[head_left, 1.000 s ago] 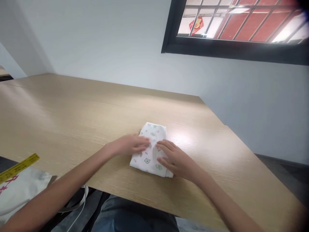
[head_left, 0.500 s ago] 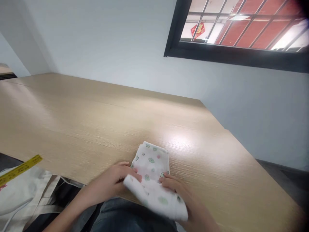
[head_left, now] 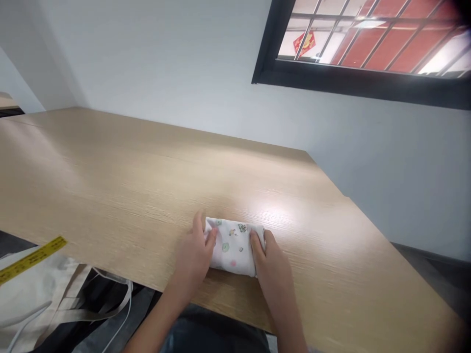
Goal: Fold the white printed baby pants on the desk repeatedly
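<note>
A white cloth (head_left: 231, 245) printed with small green and pink figures lies folded into a compact rectangle near the table's front edge. My left hand (head_left: 196, 247) grips its left end, thumb on top and fingers around the far left corner. At the right end, my right hand (head_left: 270, 255) holds the cloth with its thumb pressed on the upper face and the fingers along the side. The cloth's underside is hidden.
The wooden table (head_left: 147, 186) runs far to the left and ends in a slanted edge on the right. A pale bag (head_left: 44, 289) with straps, a white cable (head_left: 125, 314) and a yellow printed strip (head_left: 33, 260) are at the lower left. Behind stands a wall (head_left: 165, 63) with a barred window.
The cloth's near flap, raised and blurred before, is now folded over the far part, making a shorter bundle. Both hands have moved forward to its two ends.
</note>
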Demonstrator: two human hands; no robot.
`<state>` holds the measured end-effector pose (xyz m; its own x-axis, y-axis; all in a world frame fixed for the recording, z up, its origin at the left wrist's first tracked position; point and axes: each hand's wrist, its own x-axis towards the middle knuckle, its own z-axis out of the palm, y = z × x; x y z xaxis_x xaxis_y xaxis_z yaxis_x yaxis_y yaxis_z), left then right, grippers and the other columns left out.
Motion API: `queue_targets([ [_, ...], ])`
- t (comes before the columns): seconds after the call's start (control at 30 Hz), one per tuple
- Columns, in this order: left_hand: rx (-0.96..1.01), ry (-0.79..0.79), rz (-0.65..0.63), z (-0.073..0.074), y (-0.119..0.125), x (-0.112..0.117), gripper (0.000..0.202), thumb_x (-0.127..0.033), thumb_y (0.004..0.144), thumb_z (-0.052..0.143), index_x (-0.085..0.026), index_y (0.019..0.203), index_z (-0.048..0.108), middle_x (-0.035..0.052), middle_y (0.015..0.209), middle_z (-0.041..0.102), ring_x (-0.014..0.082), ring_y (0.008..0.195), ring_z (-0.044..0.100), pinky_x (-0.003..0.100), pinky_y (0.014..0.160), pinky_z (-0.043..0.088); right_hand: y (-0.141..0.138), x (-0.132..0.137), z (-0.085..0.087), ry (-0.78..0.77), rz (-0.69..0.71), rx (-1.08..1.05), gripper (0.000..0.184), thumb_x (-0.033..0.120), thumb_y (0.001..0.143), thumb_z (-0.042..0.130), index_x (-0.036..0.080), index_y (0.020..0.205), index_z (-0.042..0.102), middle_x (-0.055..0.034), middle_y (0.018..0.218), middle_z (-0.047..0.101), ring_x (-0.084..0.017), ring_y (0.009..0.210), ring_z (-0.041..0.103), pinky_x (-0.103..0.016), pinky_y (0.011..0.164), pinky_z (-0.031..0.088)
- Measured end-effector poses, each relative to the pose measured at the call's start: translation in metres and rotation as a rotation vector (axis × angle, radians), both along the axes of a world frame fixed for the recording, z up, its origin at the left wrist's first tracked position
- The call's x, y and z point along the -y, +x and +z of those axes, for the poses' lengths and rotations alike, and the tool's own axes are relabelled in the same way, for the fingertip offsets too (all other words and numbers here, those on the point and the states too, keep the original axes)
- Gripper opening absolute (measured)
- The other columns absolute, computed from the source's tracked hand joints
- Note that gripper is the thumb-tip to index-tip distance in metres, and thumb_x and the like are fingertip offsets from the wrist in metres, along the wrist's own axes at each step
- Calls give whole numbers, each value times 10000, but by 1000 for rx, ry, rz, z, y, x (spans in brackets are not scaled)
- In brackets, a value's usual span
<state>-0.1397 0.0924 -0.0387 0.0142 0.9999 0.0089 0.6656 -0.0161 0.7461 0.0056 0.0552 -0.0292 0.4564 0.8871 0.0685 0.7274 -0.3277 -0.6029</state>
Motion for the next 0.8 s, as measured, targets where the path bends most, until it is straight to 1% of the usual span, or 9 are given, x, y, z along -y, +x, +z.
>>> queue_targets([
  [0.1,-142,184,-100,6,8,4,497,-285,903,283,-178,1383,212,144,1375,317,295,1225,359,462,946,339,-15,3,-4,298,-27,209,456,388,897,245,109,1197,443,-202,1150,466,-305,1008,500,-414,735,444],
  [0.17,-258,262,-249,9,13,5,452,-279,911,254,-237,1359,294,60,1458,183,338,1323,129,586,1016,154,-26,3,-8,433,88,320,424,300,903,242,120,1235,433,-196,1297,377,-331,1211,332,-528,931,315],
  [0.27,-360,262,-409,5,7,2,436,-303,912,266,-276,1342,335,6,1445,233,355,1328,79,636,1010,42,-26,4,-16,333,302,354,408,270,901,275,186,1268,431,-117,1341,393,-334,1278,237,-633,994,121],
  [0.37,-355,141,-385,-4,-19,0,500,-401,916,239,-182,1358,318,58,1418,293,302,1314,196,523,1058,140,0,12,-19,192,288,180,498,387,904,277,129,1319,371,-128,1369,356,-305,1281,257,-541,1011,253],
  [0.47,-288,5,-281,-4,-45,0,565,-433,912,204,-100,1358,302,96,1416,286,242,1316,220,426,1076,175,22,33,-11,117,65,57,545,489,886,254,124,1221,480,-152,1274,469,-306,1173,424,-468,914,401],
  [0.57,-147,-46,-167,11,-47,-5,588,-468,901,221,-107,1360,292,108,1400,320,237,1288,290,401,1044,246,7,58,-1,221,-61,17,418,469,881,306,177,982,588,-116,948,634,-254,819,602,-357,669,485],
  [0.67,-34,34,-308,27,-26,-18,491,-428,889,302,-157,1277,435,82,1324,442,228,1212,400,359,990,312,-31,70,-3,316,142,-29,336,362,902,315,210,715,551,-28,619,588,-158,512,546,-261,494,425],
  [0.73,6,51,-437,33,-14,-26,399,-365,866,367,-177,1172,540,64,1225,539,218,1127,479,328,947,345,-48,66,-9,311,267,-20,354,320,907,284,213,650,502,-16,557,554,-148,470,526,-255,465,405],
  [0.8,33,31,-471,32,-10,-27,338,-324,839,408,-185,1086,592,54,1130,600,210,1041,530,307,888,377,-51,56,-14,276,248,-11,337,327,900,271,210,676,494,-31,582,567,-164,489,540,-269,457,399],
])
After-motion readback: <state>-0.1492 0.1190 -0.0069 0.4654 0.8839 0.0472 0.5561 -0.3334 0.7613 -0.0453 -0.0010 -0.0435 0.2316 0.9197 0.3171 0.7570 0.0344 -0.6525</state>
